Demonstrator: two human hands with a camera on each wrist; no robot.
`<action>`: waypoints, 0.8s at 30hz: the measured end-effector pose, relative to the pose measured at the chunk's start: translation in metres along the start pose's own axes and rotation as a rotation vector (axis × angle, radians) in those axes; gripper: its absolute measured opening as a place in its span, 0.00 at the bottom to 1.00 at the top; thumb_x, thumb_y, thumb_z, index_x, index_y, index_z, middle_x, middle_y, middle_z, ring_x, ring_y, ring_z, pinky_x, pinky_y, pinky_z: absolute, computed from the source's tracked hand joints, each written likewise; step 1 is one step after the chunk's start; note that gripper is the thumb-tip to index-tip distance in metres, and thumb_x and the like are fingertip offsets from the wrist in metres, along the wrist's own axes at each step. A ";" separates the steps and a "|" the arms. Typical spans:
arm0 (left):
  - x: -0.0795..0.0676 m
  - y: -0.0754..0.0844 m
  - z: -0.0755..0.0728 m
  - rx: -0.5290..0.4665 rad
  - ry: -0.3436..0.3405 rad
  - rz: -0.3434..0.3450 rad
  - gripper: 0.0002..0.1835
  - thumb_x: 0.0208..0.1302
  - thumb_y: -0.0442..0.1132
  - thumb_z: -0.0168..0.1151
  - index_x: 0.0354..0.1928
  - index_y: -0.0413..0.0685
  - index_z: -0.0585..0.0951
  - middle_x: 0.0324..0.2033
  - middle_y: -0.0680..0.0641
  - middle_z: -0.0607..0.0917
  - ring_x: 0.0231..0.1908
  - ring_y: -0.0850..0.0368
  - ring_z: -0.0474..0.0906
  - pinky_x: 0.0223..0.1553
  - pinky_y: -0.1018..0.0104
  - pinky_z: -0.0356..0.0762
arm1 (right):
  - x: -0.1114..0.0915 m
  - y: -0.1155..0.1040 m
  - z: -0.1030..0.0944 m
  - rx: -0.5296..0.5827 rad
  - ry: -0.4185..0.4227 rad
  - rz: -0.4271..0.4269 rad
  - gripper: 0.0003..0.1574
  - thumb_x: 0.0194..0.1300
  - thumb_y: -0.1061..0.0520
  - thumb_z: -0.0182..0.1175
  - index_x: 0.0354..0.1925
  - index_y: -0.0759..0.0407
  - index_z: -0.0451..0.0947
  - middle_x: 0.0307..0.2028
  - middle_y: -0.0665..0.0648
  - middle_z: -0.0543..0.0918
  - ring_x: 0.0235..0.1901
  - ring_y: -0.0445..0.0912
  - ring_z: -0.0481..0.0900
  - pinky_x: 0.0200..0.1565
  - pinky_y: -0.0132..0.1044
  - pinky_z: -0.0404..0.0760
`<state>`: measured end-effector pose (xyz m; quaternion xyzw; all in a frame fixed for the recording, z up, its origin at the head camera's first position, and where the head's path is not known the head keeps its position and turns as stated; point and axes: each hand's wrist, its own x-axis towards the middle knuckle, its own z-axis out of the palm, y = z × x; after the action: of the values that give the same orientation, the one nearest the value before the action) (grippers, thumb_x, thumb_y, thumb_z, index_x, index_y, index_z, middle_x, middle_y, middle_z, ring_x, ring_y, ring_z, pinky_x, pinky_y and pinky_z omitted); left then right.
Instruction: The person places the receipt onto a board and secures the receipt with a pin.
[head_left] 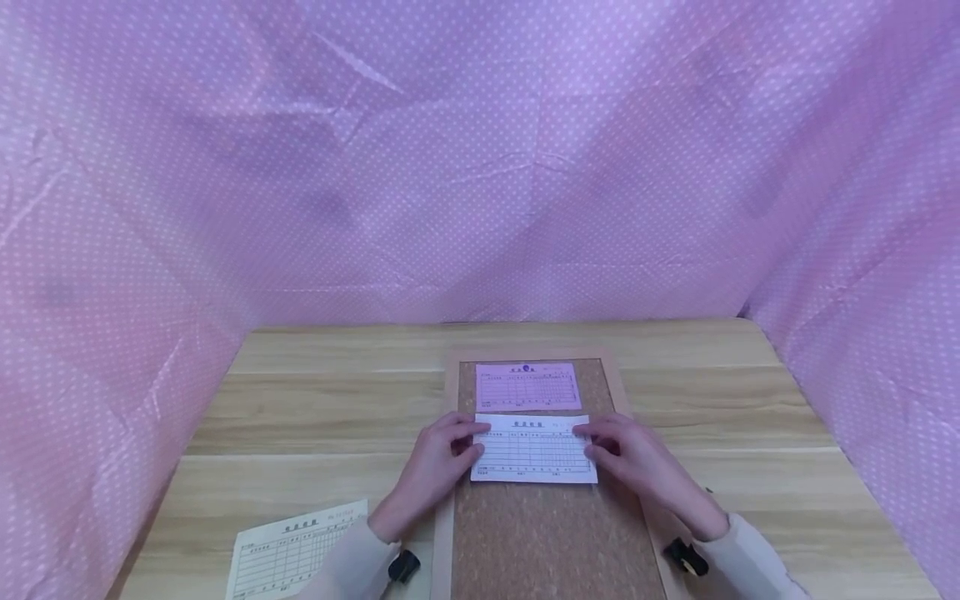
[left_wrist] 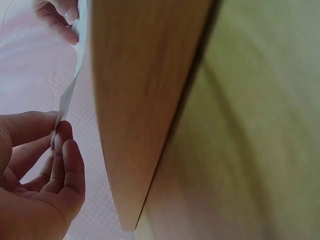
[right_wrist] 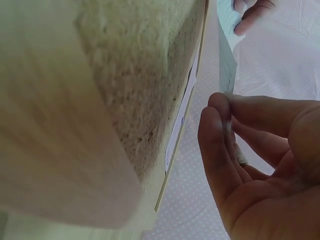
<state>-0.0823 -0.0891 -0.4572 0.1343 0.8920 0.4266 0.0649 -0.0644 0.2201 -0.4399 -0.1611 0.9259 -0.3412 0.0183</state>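
A white receipt form [head_left: 534, 450] with a printed grid is held between both hands over the cork board [head_left: 555, 542]. At its left edge, my left hand [head_left: 442, 458] pinches the paper between thumb and fingers. My right hand [head_left: 637, 460] pinches the opposite edge the same way. Both wrist views show the sheet [left_wrist: 67, 97] edge-on, slightly bent and raised off the board. Just beyond it, a pink receipt form [head_left: 528, 388] lies on the upper part of the cork, with a small dark round spot at its top edge.
A pale yellow receipt form [head_left: 288, 546] lies on the wooden table [head_left: 300, 417] at left, partly under the left sleeve. One black clip-like object [head_left: 404, 567] sits left of the board, another [head_left: 686, 557] at its right edge. Pink dotted cloth [head_left: 480, 167] surrounds the table.
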 end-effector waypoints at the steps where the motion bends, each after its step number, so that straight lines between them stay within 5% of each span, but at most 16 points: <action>1: 0.001 0.000 -0.001 0.011 -0.003 0.008 0.17 0.66 0.32 0.69 0.56 0.45 0.87 0.47 0.50 0.83 0.41 0.60 0.77 0.40 0.68 0.77 | 0.001 0.001 0.000 -0.008 -0.002 -0.013 0.18 0.64 0.65 0.69 0.52 0.58 0.88 0.48 0.55 0.87 0.42 0.44 0.80 0.44 0.40 0.81; 9: 0.007 -0.001 -0.001 0.088 -0.034 0.047 0.17 0.64 0.32 0.70 0.55 0.43 0.87 0.49 0.49 0.83 0.40 0.60 0.75 0.40 0.67 0.76 | 0.008 0.004 0.000 -0.006 -0.066 0.020 0.19 0.65 0.64 0.69 0.54 0.58 0.87 0.49 0.55 0.86 0.42 0.44 0.79 0.45 0.42 0.81; 15: 0.011 -0.002 -0.001 0.126 -0.059 0.065 0.18 0.63 0.32 0.70 0.56 0.42 0.87 0.49 0.48 0.83 0.39 0.59 0.75 0.41 0.65 0.75 | 0.013 0.009 0.001 -0.033 -0.031 -0.040 0.18 0.64 0.66 0.68 0.52 0.61 0.87 0.42 0.52 0.85 0.38 0.41 0.76 0.41 0.39 0.79; 24: 0.014 -0.003 0.000 0.148 -0.126 0.034 0.21 0.65 0.32 0.71 0.60 0.41 0.85 0.53 0.46 0.82 0.41 0.58 0.74 0.40 0.65 0.74 | 0.018 0.014 0.001 -0.019 -0.066 -0.039 0.17 0.65 0.66 0.68 0.53 0.64 0.87 0.42 0.53 0.84 0.36 0.42 0.74 0.39 0.37 0.76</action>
<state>-0.0957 -0.0868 -0.4593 0.1807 0.9128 0.3512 0.1036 -0.0851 0.2235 -0.4480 -0.1902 0.9247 -0.3272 0.0406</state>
